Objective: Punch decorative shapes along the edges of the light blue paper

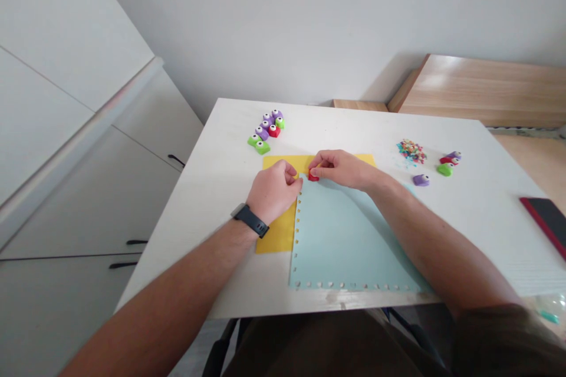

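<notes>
Three black handles on white cabinet doors, far left; doors shut, contents hidden. White table next. Left hand, dark watch on wrist: fingers curled, thumb and index close together at top-left corner of light blue sheet; can't tell if they grip it. Beyond that hand, cluster of purple, green and red eye-topped punches. Yellow sheet lies partly under the blue one; blue has small cut-outs along left and bottom edges. Red punch at blue sheet's top edge, near the left corner, pinched between thumb and fingers of right hand. Further right, loose heap of multicolored paper bits on bare tabletop. Lone purple punch, then purple, red and green trio bunched together. Bottom right, clear plastic item, maybe a container, teal bit at it, blurred. Black flat item, red edge, far right.
</notes>
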